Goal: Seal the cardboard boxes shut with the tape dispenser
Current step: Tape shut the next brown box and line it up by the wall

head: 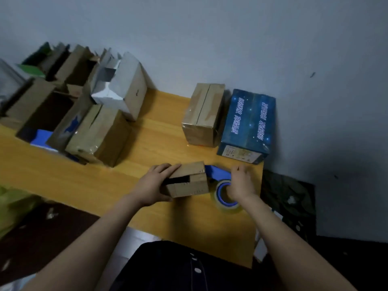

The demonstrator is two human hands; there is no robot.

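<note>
Dark clothing (pixel 178 267) fills the bottom edge; at mid-frame the left hand (pixel 154 183) clamps the small box (pixel 189 182) on the tabletop (pixel 147 148), and the right hand (pixel 241 183) grips the tape dispenser (pixel 220 175) just beside it. Flaps should be held flush while tape runs along the gaping seam. Two closed boxes (pixel 202 116) stand upper right and open boxes (pixel 42 114) upper left, neither obstructing.

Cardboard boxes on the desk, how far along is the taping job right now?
Looks partway. The brown box by the wall shows glossy tape over its seam, so it seems done. In hand: the left hand grips the small box, flaps gaping, while the right hand grips the tape dispenser beside it. Left: that box, plus the open boxes at far left.
</note>
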